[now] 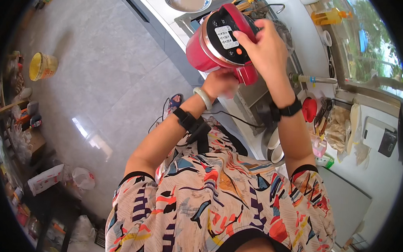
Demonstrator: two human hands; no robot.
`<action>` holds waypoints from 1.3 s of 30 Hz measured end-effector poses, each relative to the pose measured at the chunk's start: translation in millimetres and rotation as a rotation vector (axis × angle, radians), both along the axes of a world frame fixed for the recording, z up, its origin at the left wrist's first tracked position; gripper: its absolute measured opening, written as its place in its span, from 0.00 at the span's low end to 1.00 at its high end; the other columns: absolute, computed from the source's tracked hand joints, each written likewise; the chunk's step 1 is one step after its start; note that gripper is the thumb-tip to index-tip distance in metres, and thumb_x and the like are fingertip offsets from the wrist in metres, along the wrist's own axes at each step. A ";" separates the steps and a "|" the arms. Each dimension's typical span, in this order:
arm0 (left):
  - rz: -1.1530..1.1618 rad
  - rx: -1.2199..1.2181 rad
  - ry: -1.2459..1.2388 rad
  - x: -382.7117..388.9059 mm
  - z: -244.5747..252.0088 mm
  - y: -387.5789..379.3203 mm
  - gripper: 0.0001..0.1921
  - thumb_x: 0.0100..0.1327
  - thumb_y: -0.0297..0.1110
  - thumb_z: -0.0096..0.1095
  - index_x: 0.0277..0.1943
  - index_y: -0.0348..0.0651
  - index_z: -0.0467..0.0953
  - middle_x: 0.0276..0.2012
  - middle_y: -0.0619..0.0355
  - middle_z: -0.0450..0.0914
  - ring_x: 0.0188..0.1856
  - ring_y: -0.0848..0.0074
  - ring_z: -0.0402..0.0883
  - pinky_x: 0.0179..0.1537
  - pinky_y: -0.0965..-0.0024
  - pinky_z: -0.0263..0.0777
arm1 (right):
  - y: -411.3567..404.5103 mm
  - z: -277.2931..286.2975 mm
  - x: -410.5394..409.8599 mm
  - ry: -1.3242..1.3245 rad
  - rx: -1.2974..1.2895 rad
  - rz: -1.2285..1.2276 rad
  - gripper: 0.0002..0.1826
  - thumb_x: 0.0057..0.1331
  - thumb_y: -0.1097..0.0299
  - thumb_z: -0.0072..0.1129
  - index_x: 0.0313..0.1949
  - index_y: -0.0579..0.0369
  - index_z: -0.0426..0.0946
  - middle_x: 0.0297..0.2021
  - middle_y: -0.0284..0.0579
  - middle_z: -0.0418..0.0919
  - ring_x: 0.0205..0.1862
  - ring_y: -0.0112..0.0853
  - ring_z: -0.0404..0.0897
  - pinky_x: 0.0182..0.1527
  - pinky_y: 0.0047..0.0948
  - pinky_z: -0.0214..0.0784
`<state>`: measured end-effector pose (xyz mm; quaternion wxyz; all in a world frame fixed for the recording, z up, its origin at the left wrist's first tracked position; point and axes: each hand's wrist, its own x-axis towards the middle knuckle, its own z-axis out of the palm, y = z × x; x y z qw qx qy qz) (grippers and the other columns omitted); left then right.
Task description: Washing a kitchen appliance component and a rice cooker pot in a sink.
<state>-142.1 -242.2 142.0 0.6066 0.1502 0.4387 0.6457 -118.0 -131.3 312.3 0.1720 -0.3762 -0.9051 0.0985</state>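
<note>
A red soy milk maker (204, 47), its black-topped lid (221, 30) carrying a button panel, is tilted above the sink (256, 94). My right hand (269, 50) grips the red lid handle (237, 17), the thumb lying over the panel's edge. Below the red body, my left hand (221, 83) is close against its lower side, beside the side handle (248, 74). Motion blurs the left fingers, and what they hold is unclear. A pale bangle (203, 97) circles my left wrist.
A blue-and-white bowl (188, 0) of cloudy liquid stands on the counter beyond the machine. The faucet (313, 79) juts in at the right. Stacked bowls (276, 147) sit near my right forearm. A black cord (231, 116) crosses the counter edge. A yellow bucket (43, 66) stands on the floor.
</note>
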 end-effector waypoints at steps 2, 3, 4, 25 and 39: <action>-0.011 0.004 -0.025 -1.2 4.6 0.3 0.19 0.56 0.25 0.63 0.52 0.31 0.75 0.37 0.55 0.82 0.32 0.77 0.80 0.32 0.75 0.73 | 5.7 -3.1 -9.0 -0.132 -0.097 -0.002 0.27 0.54 0.49 0.63 0.44 0.59 0.74 0.34 0.55 0.82 0.42 0.47 0.81 0.44 0.41 0.71; -0.018 0.012 -0.049 -0.3 7.1 2.2 0.19 0.56 0.25 0.64 0.51 0.32 0.75 0.35 0.55 0.82 0.29 0.78 0.80 0.28 0.76 0.73 | 12.5 -16.3 -8.3 -0.075 -0.099 0.012 0.25 0.55 0.51 0.62 0.43 0.58 0.75 0.32 0.52 0.82 0.39 0.45 0.82 0.42 0.39 0.71; -0.015 0.016 -0.054 1.1 9.8 4.1 0.19 0.56 0.25 0.64 0.51 0.32 0.75 0.35 0.55 0.82 0.29 0.78 0.80 0.28 0.76 0.73 | 17.8 -25.7 -5.8 -0.019 -0.101 0.027 0.23 0.55 0.53 0.62 0.42 0.58 0.75 0.30 0.50 0.82 0.36 0.44 0.83 0.41 0.38 0.72; -0.008 0.001 -0.015 -1.7 11.7 5.0 0.20 0.55 0.26 0.63 0.52 0.33 0.76 0.35 0.58 0.82 0.29 0.80 0.79 0.28 0.78 0.70 | 17.2 -45.8 -0.1 0.456 -0.439 0.050 0.17 0.54 0.68 0.65 0.40 0.64 0.75 0.29 0.41 0.82 0.28 0.25 0.80 0.33 0.23 0.71; -0.054 -0.041 0.014 -3.1 18.5 2.5 0.20 0.56 0.27 0.64 0.53 0.32 0.74 0.35 0.56 0.82 0.33 0.79 0.80 0.28 0.76 0.73 | 15.1 -59.5 81.6 0.662 -0.573 -0.294 0.22 0.66 0.52 0.56 0.48 0.59 0.74 0.42 0.39 0.77 0.45 0.24 0.73 0.47 0.23 0.64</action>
